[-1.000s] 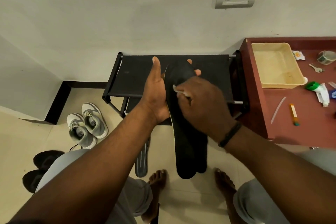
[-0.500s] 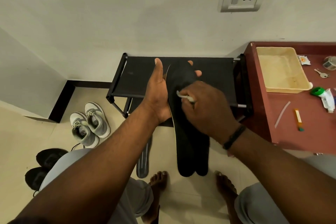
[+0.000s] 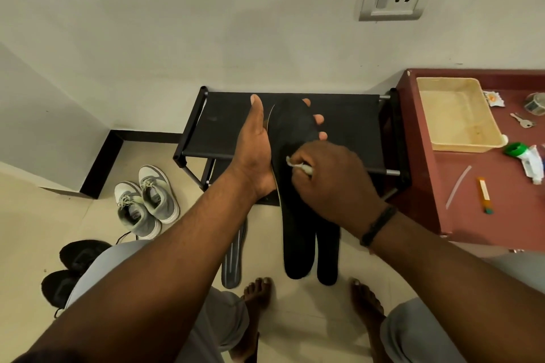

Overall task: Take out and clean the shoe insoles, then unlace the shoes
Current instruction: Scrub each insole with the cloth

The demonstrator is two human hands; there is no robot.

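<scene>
Nearest the camera, two bare feet (image 3: 256, 298) stand on the tiled floor, with a ribbed grey insole (image 3: 234, 256) lying flat just beside them. Above the floor, the right hand (image 3: 333, 180) is curled round a small white brush (image 3: 299, 164), probably a toothbrush, though most of it is hidden in the fist; its bristled end touches the black insole (image 3: 295, 156) about midway along. The left hand (image 3: 255, 153) cradles that insole from behind, thumb straight along the left edge and three fingertips (image 3: 318, 118) wrapping the right edge near the toe. A second dark insole (image 3: 328, 256) hangs behind the first, heel end down; whether the same hand holds it cannot be told. Judged from its thin profile, the insole is light and flexible and would bow under scrubbing pressure, so support behind the forefoot, as here, suits it better than a pinch at the heel. Left of the legs lie black shoes (image 3: 75, 268) and grey laced sneakers (image 3: 146, 200), well apart from the hands and not yet unlaced. Farther off stand a black shoe rack (image 3: 348, 124) and a maroon table (image 3: 472, 215) bearing a beige tray (image 3: 460, 144)
</scene>
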